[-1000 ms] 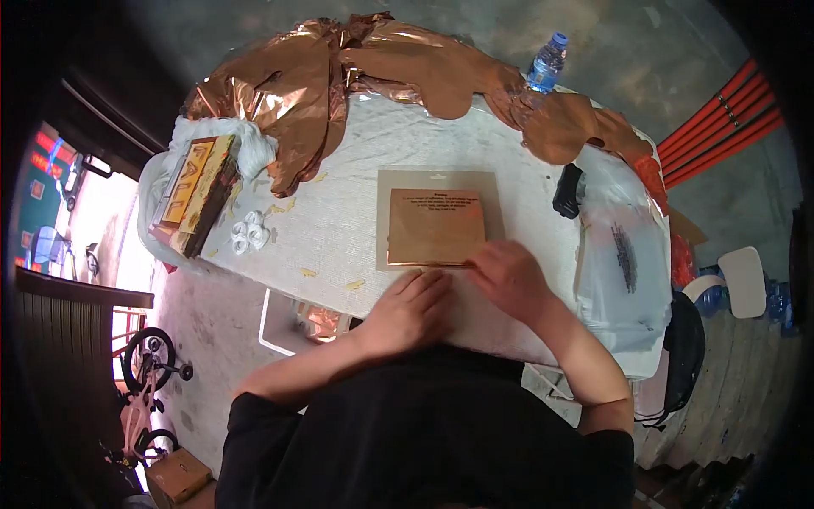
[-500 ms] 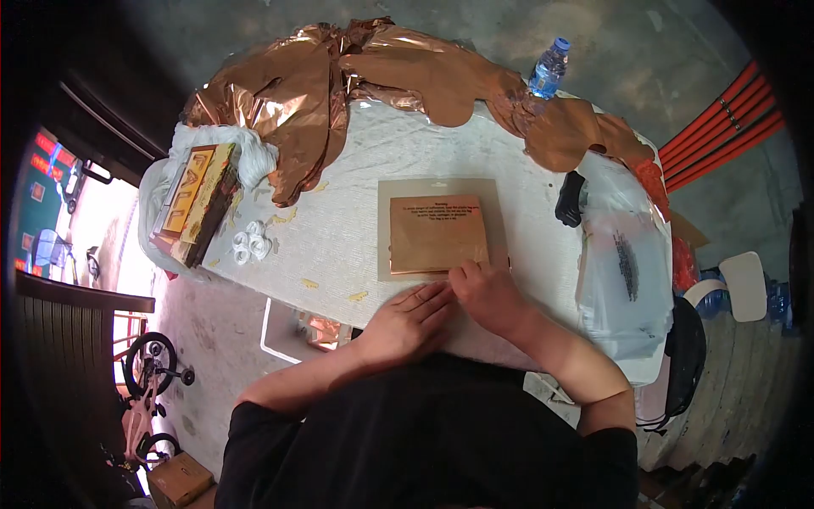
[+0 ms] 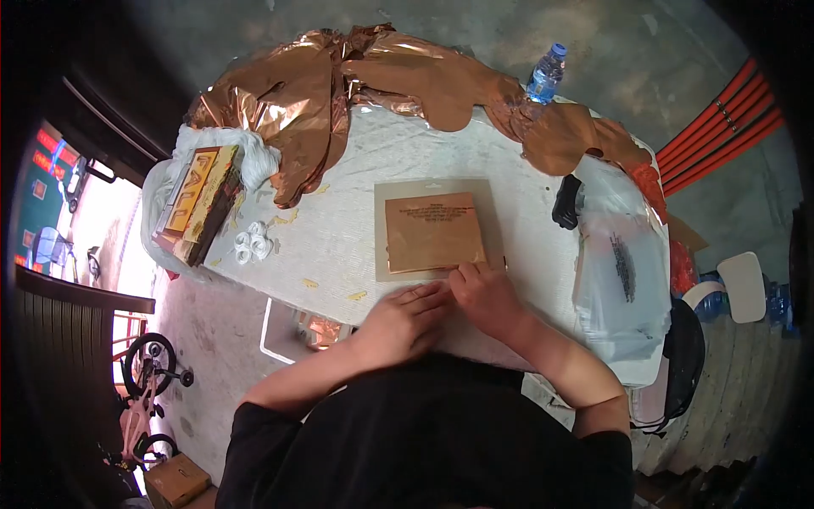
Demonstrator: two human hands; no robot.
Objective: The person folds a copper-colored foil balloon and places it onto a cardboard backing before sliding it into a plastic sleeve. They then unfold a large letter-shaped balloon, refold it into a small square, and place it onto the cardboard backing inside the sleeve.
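A clear plastic bag point(image 3: 496, 216) with printed warning text lies at the middle of the table. Inside it are a folded copper-coloured foil piece point(image 3: 432, 233) and a beige backing card point(image 3: 381, 229) with a hang hole at the top. My right hand point(image 3: 485, 293) pinches the bag's lower edge, fingertips close together. My left hand point(image 3: 411, 314) is just left of it, fingers bent and together at the same edge; its thumb is hidden. Both hands are at the near side of the bag, almost touching each other.
Copper foil sheets point(image 3: 297, 93) drape along the far edge, near a water bottle point(image 3: 547, 74). At left are boxed packages point(image 3: 191, 204) and white ribbon rolls point(image 3: 253, 243). Yellowish strips point(image 3: 311, 283) are scattered about. A black item point(image 3: 566, 202) and stacked clear bags point(image 3: 623, 288) sit at right.
The left hand's fingers have bent slightly more, close to the right hand. The right hand keeps its pinch at the bag's lower edge. The view has shifted slightly.
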